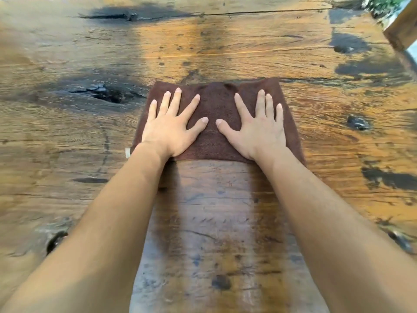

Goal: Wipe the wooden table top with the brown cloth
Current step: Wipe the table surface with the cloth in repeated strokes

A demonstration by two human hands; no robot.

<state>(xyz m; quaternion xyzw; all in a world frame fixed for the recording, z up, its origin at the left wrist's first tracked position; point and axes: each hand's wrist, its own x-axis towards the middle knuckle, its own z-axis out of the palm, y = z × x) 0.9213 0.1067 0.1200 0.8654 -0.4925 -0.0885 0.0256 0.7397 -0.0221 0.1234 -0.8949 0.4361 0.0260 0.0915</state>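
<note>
A brown cloth [215, 102] lies spread flat on the wooden table top [225, 46], near the middle of the view. My left hand [171, 123] presses palm-down on the cloth's left half, fingers spread. My right hand [259, 125] presses flat on its right half, fingers spread too. Both thumbs point toward each other and almost meet. Neither hand grips the cloth. A small white tag [127, 152] sticks out at the cloth's near left corner. A darker, damp-looking strip of wood [216, 211] runs from the cloth back toward me, between my forearms.
The rough plank surface has dark knots and cracks, one large [106, 93] left of the cloth, and others to the right [357, 122]. A wooden post [401, 28] and some greenery [383, 3] show past the table's far right corner.
</note>
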